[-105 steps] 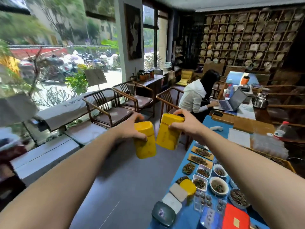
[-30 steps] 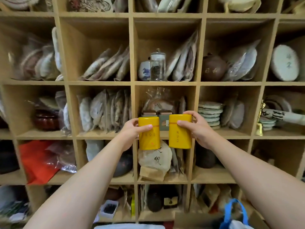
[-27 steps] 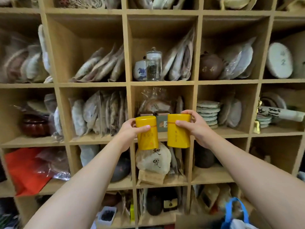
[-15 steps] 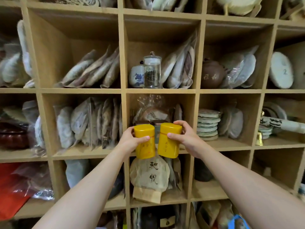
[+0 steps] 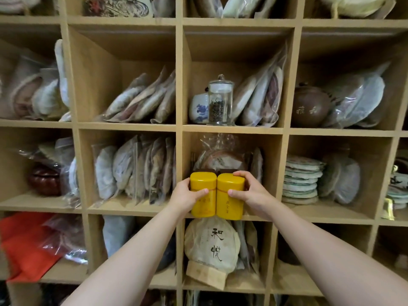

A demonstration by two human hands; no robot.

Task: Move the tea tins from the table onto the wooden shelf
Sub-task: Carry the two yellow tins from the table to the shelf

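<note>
Two-handed grip (image 5: 254,195) on shelved tea tins (image 5: 217,195)

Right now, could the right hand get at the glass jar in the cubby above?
Probably not yet: the right hand grips a yellow tin. Once that is released, the glass jar stands at its cubby's open front, nothing before it.

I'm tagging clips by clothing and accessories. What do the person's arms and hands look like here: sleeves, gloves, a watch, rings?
Both forearms are bare right down to the bottom edge of the picture: no sleeve shows anywhere. The left hand and the right hand wear no gloves, and no watch, bracelet or strap shows at either wrist. No ring shows on the fingers in view. No markings or bandages are visible.
</note>
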